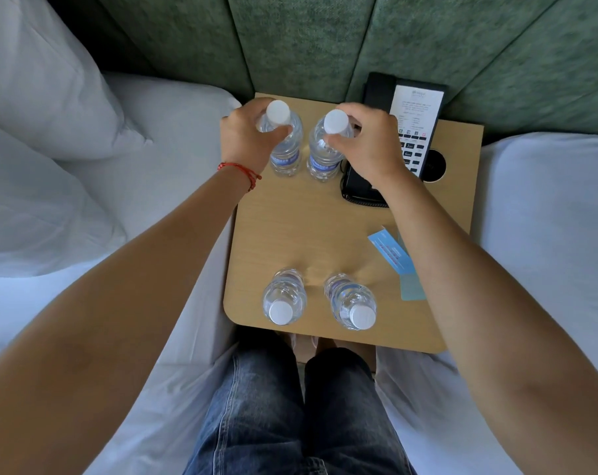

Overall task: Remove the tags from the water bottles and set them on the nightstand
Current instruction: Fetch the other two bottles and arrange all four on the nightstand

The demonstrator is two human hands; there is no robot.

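The left hand (243, 138) grips one bottle (285, 149) by the neck, the right hand (369, 145) another bottle (325, 156), both upright near the nightstand's (308, 228) far edge. Two more bottles (284, 299) stand at the near edge; blue tags (391, 253) lie by the right edge.

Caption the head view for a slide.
Left hand and right hand each grip a clear plastic water bottle's neck on the light wooden nightstand.

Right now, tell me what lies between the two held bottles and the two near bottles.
Head view: only bare nightstand top lies between the held bottles and near bottles.
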